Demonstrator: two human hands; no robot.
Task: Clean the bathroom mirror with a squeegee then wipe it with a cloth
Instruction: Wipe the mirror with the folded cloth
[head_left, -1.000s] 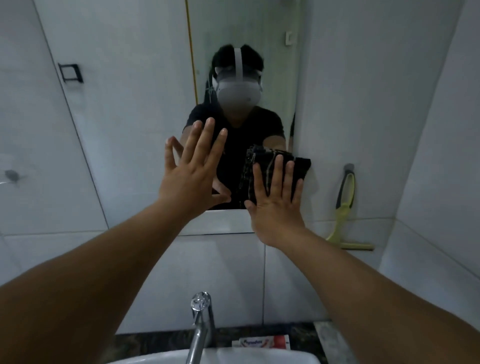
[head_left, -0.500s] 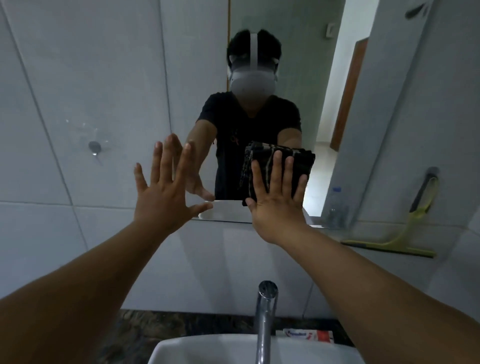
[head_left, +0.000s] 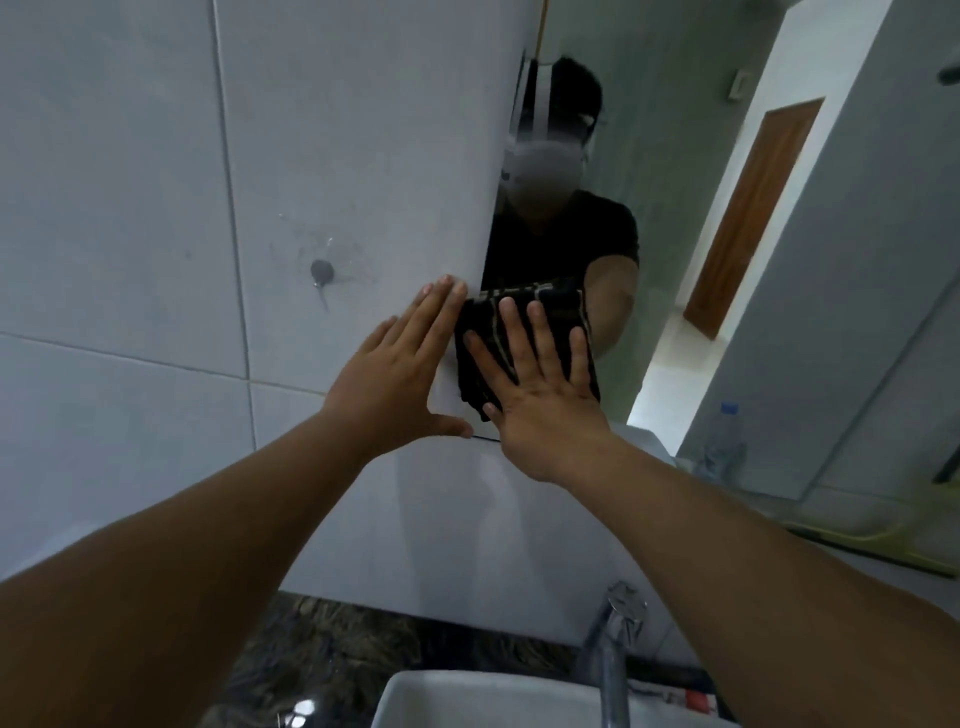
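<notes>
Both palms stay flat: my right hand (head_left: 540, 400) presses the cloth (head_left: 524, 343) into the mirror's (head_left: 675, 234) lower-left corner, my left hand (head_left: 395, 374) lies open on the wall; press evenly along the edge.

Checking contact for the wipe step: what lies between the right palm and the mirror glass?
Head view: only the folded dark cloth, pressed flat under the right hand against the mirror.
</notes>
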